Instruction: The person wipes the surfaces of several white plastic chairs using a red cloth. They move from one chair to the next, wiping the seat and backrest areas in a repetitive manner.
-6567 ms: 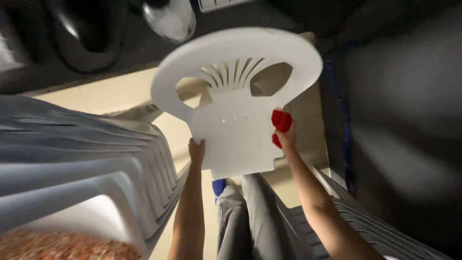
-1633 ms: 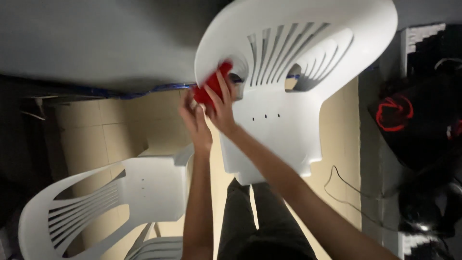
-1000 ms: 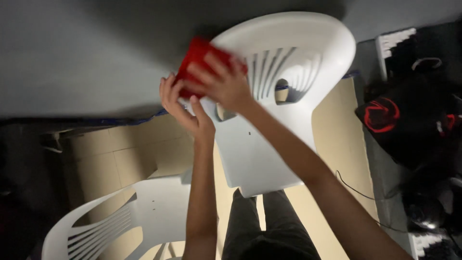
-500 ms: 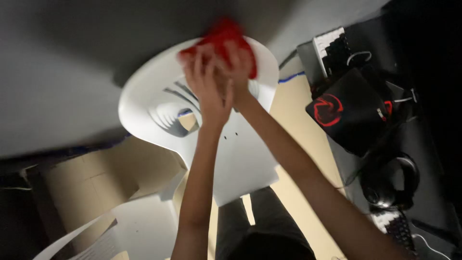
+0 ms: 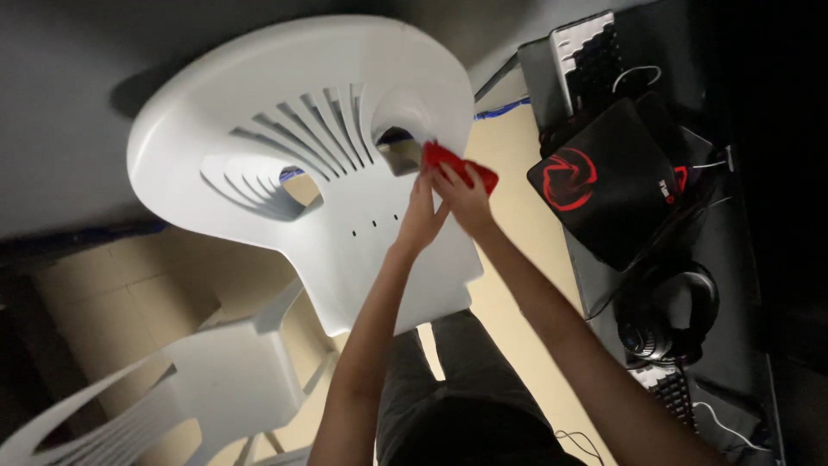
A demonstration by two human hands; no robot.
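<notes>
So the red cloth (image 5: 459, 166) has come down off the top rim of the white plastic chair (image 5: 293, 173). Half a second back both hands were stretched way up with it at the upper edge of the backrest, and now they've dropped to the right side, just by the cut-out gap where the armrest curves into the back. The right hand (image 5: 466, 194) has its fingers closed over the cloth and is pressing it against the plastic there. The left hand (image 5: 423, 216) sits right beside it, fingers extended and resting on the seat surface next to the cloth, more bracing than gripping as far as I can tell. The chair itself looks tilted differently too, its slatted fan now much more face-on to the camera than a moment ago. My read is that the wiping has moved on from the top rim to the armrest corner, so the upper back seems done while the seat and the left armrest side are likely still to go. Off to the right there's a desk with a black mouse pad (image 5: 608, 181) bearing a red emblem, a keyboard (image 5: 586, 52) and headphones (image 5: 668, 315). A second white chair (image 5: 172, 388) stands lower left on the tan floor (image 5: 517, 259).
</notes>
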